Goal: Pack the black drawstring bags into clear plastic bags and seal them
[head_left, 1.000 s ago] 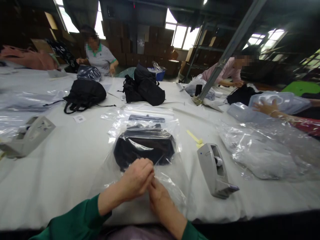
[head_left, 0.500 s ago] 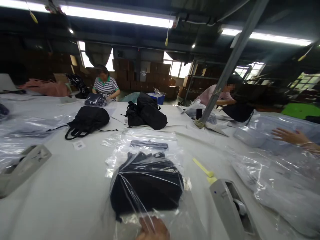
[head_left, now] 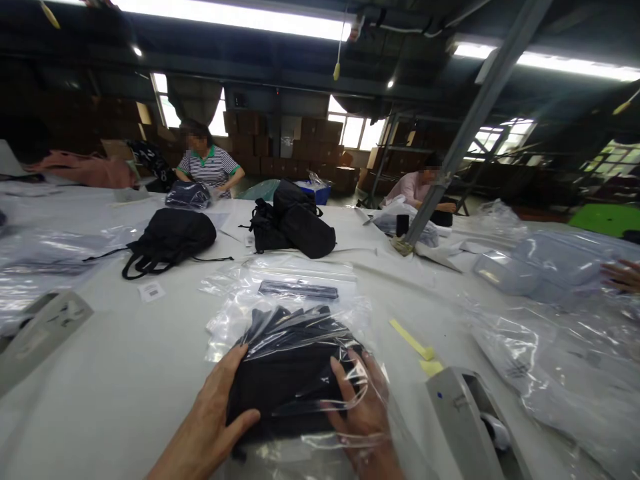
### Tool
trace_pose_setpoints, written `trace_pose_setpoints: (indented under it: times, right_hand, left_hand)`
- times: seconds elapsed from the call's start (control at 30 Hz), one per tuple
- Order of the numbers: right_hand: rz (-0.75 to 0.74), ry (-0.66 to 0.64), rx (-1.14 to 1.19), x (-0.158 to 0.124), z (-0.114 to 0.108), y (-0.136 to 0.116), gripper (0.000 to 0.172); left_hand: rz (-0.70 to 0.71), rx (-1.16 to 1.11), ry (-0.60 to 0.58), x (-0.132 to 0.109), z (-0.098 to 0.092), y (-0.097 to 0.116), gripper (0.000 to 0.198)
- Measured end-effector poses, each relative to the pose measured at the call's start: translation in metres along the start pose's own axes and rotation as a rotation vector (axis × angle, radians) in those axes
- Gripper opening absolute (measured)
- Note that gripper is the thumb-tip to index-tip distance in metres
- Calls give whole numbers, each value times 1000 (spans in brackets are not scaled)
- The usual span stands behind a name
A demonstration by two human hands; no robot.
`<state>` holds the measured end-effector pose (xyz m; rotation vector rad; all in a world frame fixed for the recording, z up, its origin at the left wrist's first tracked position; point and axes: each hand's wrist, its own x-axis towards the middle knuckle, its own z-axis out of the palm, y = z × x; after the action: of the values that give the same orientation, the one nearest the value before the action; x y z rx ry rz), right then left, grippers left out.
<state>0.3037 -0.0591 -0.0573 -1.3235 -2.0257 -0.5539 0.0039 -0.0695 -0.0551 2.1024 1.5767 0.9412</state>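
A folded black cloth bag (head_left: pixel 290 380) lies in a clear plastic bag (head_left: pixel 370 310) on the white table in front of me. My left hand (head_left: pixel 215 407) rests along the left edge of the black bag, thumb and fingers apart. On the right side, my right hand (head_left: pixel 363 393) lies with spread fingers on the black bag. Clear plastic covers that hand, so it appears to be inside the plastic bag. A flat stack of clear zip bags (head_left: pixel 300 270) with a dark printed strip lies just beyond.
Tape dispensers (head_left: pixel 480 413) (head_left: pixel 43 340) stand at both sides. Yellow strips (head_left: pixel 413 340), black drawstring bags (head_left: pixel 175 237) (head_left: pixel 305 230) and loose plastic (head_left: pixel 565 373) lie about. A metal post (head_left: pixel 465 127) rises at right. Two co-workers sit opposite; another person's hand (head_left: pixel 623 275) shows at far right.
My left hand has come into view onto the black bag's left side. My right hand now lies on its right side, under plastic. The other person's hand has moved right.
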Motion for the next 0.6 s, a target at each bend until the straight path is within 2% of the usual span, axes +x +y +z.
trace_pose_setpoints:
  times: [0.1, 0.27, 0.4, 0.5, 0.6]
  right_hand:
    - [62, -9, -16, 15, -2, -1, 61]
    - [91, -42, -59, 16, -9, -11, 52]
    - [105, -27, -90, 18, -2, -12, 54]
    - [103, -33, -91, 19, -3, -10, 61]
    - [87, -38, -64, 3, -19, -11, 68]
  left_hand:
    - [29, -10, -29, 0, 0, -8, 91]
    - [21, -65, -18, -5, 1, -22, 95]
    - [-21, -139, 6, -26, 3, -29, 85]
    - [-202, -254, -44, -52, -4, -34, 77]
    - [-474, -365, -248, -83, -22, -37, 67]
